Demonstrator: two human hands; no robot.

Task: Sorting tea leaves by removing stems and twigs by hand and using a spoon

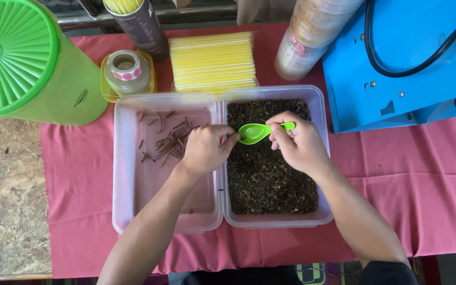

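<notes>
While the right hand (299, 143) pinches the handle of a green spoon (259, 131) over the dark tea leaves (270, 174) in the right tub (323, 158) at frame centre, the left hand (202, 149) touches the spoon's bowl with fingertips pressed together, beside the left tub (125, 174) holding brown stems (170, 142).

Tub of stems (133, 174) lies left of tub of leaves (320, 158), touching.

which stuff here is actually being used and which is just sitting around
In use:
- green spoon, held by right hand
- left hand at the spoon's bowl
- tub of dark leaves
- tub with picked-out twigs

Lying about:
- green lidded jug
- sticker roll
- yellow straws
- stacked cups
- blue machine
</notes>
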